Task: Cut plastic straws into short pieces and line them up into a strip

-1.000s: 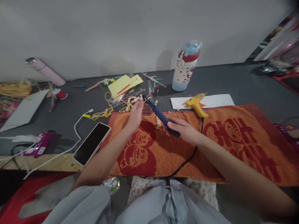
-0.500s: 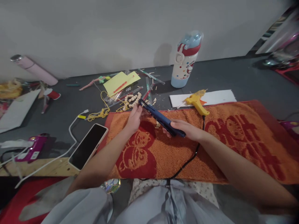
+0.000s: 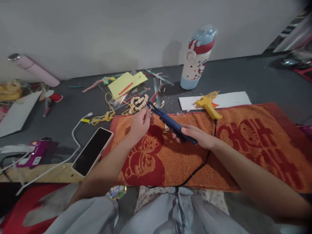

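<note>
Work at a dark table, left to right. A pink flask (image 3: 34,70) leans beside the wall; nearer the front edge, a pale-framed phone (image 3: 92,151) lies screen up, slanting. Yellow cord (image 3: 103,118) trails toward a looped chain of pale pieces (image 3: 139,103). The left hand (image 3: 141,122) is curled, thumb and fingers drawn in just beside the leading end of a dark blue tool (image 3: 170,121); whether it pinches anything there, I cannot tell. The tool is held above an orange towel (image 3: 185,165), its long axis diagonal: the narrow end points forward and to the person's left, the thicker rear end back and to the right. The right hand (image 3: 191,134) clasps that rear end, thumb on top, fingers beneath. Behind stands a cartoon-printed bottle (image 3: 197,61); farther right, a yellow glue gun (image 3: 208,105) overlaps a white board (image 3: 235,99).
</note>
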Tool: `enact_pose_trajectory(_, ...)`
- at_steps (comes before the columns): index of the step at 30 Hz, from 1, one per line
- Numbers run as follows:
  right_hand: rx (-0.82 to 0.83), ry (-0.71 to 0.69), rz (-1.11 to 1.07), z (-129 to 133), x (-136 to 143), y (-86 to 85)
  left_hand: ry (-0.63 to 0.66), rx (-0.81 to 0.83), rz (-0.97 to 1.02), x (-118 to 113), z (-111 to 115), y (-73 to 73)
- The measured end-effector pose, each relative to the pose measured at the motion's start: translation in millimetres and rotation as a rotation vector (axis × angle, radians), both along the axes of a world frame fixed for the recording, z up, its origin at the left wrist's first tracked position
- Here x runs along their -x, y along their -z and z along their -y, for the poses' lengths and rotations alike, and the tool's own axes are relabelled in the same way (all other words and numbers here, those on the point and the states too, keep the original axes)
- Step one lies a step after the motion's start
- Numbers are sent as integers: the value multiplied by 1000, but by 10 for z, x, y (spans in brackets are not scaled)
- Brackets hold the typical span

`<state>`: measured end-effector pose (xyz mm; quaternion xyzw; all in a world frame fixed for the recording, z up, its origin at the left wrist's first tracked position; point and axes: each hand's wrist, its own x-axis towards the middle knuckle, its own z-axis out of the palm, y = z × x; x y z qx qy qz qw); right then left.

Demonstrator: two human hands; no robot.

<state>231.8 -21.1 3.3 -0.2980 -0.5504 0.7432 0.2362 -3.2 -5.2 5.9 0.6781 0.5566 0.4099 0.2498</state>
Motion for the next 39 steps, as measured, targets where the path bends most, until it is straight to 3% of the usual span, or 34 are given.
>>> enact_pose_trajectory(8, 15, -3, -49, -18, -13, 51, 164, 223, 423, -52, -7, -54)
enact_pose_trajectory(19, 40, 13, -74, 7, -4, 44, 72, 123, 337, -55, -18, -36)
enact_pose_trajectory(30, 30, 21, -44, 17, -5, -12, 82, 92, 339, -48, -17, -17)
enact_pose_trajectory(39, 29, 28, -84, 12, -10, 41, 97, 105, 336, -63, 3, -55)
